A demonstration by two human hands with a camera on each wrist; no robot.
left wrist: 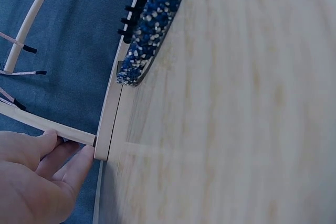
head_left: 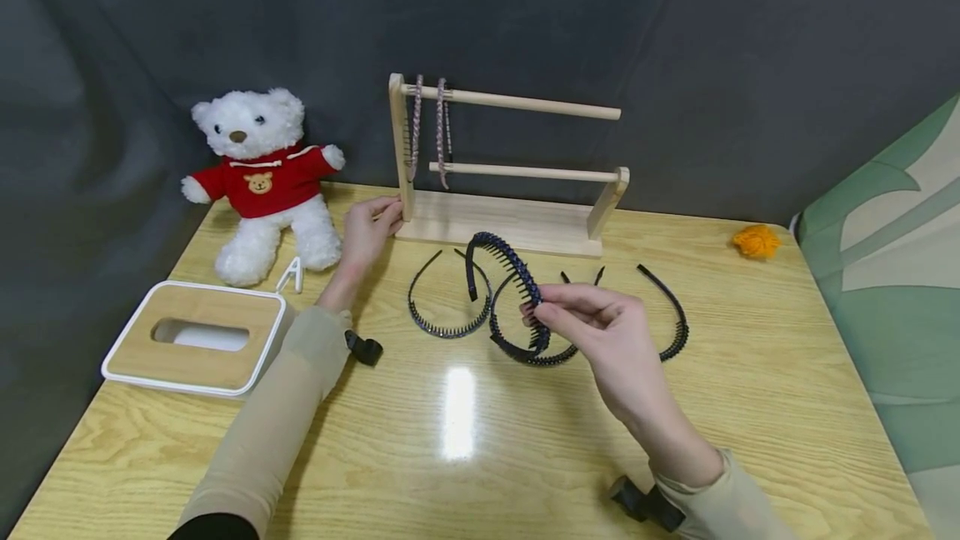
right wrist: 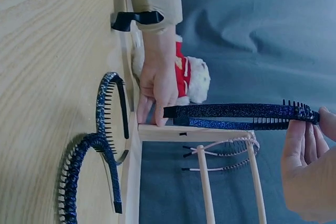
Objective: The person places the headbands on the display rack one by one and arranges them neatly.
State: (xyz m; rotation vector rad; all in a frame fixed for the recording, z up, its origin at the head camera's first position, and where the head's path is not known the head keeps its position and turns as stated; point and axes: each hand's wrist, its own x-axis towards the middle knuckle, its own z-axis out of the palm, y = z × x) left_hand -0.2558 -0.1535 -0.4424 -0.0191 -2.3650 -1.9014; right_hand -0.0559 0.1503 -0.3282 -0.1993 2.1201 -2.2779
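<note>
One black wrist module (head_left: 647,508) is strapped below the right hand (head_left: 611,332); a second black wrist module (head_left: 365,348) sits at the left sleeve. The right hand pinches one dark blue toothed headband (head_left: 517,265) at its curved middle, between thumb and fingers; the headband's two ends point toward the left hand, clear of the worktop (head_left: 360,457).

Three further dark toothed headbands lie on the worktop: one between the hands (head_left: 447,333), one partly hidden behind the right hand and the held headband (head_left: 553,359), and one just right of the right hand (head_left: 679,319). Dark headbands total four.

One tissue box (head_left: 191,307) stands left of the left forearm, with one white letter A (head_left: 297,277) beside the left wrist.

The left hand (head_left: 365,232) has its fingers extended, fingertips touching the foot of the left upright of one wooden rack (head_left: 495,219). The rack carries two bars; two pink headbands (head_left: 441,127) hang on the upper bar, above and right of the left hand. One white bear (head_left: 262,190) in a red top sits left of the left hand. One orange item (head_left: 756,241) lies beyond and right of the right hand.
</note>
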